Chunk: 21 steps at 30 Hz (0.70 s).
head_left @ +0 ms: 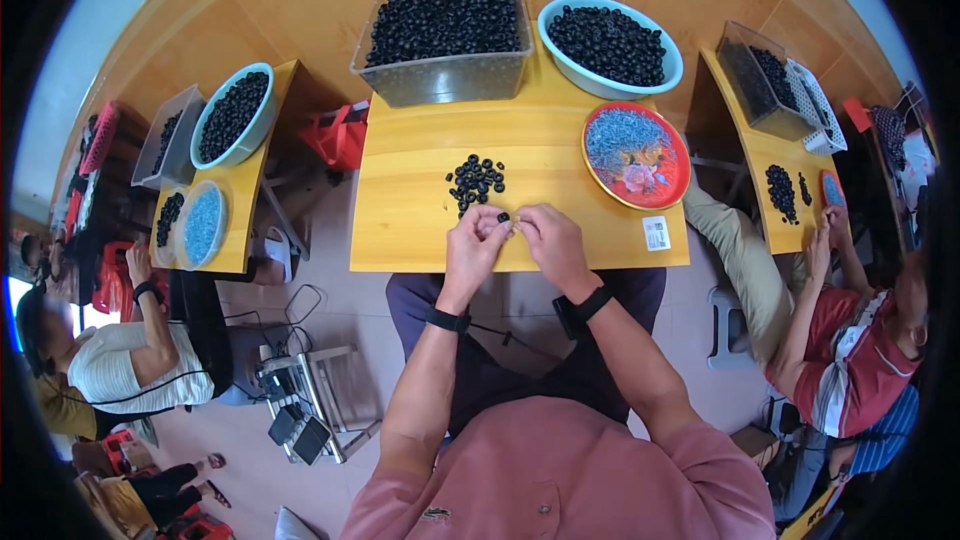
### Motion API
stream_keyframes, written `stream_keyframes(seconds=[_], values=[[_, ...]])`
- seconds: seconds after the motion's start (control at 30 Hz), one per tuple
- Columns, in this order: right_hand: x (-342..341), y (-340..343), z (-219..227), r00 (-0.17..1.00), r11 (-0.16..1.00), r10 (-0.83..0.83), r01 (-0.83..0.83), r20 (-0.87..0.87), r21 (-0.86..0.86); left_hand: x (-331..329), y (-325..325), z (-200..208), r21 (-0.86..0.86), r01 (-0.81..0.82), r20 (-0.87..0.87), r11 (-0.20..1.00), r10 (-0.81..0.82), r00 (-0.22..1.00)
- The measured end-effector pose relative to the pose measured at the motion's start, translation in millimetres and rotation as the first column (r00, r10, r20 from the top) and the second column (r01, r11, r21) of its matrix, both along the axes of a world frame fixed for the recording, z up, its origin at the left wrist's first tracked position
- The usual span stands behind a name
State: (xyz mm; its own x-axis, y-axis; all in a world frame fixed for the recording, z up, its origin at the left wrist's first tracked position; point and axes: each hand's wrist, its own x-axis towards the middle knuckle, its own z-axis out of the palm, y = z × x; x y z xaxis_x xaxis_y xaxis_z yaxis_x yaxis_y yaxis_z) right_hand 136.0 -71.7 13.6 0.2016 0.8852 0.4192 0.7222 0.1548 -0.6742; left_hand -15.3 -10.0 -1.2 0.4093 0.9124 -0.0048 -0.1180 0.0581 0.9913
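Observation:
Over the near edge of the yellow table [420,225], my left hand [474,248] pinches one small black round piece [503,218] between thumb and fingertips. My right hand [552,245] is closed at the fingertips just beside that piece; whatever it grips is too small to make out. A loose cluster of black round pieces [478,180], some showing a hole, lies just beyond my left hand. To the right, a red round tray [670,155] with a flower print holds many thin, short bluish-silver pieces [622,135].
A clear bin [440,80] and a light-blue basin [598,80], both full of black pieces, stand at the back. A white label [656,234] sits at the right front corner. People work at side tables, one at left [140,355], one at right [850,360].

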Motion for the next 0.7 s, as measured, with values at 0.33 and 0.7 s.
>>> stream_keyframes(seconds=[0.33, 0.7], values=[[5, -1, -11, 0.977, 0.998, -0.051, 0.057, -0.206, 0.024, -1, -6, 7, 0.187, 0.028, -0.293, 0.982, 0.028, 0.956], [4, -5, -14, 0.977, 0.999, -0.03, 0.036, -0.211, 0.026, 0, -10, 18, 0.309, 0.064, -0.377, 0.949, 0.061, 0.924]])
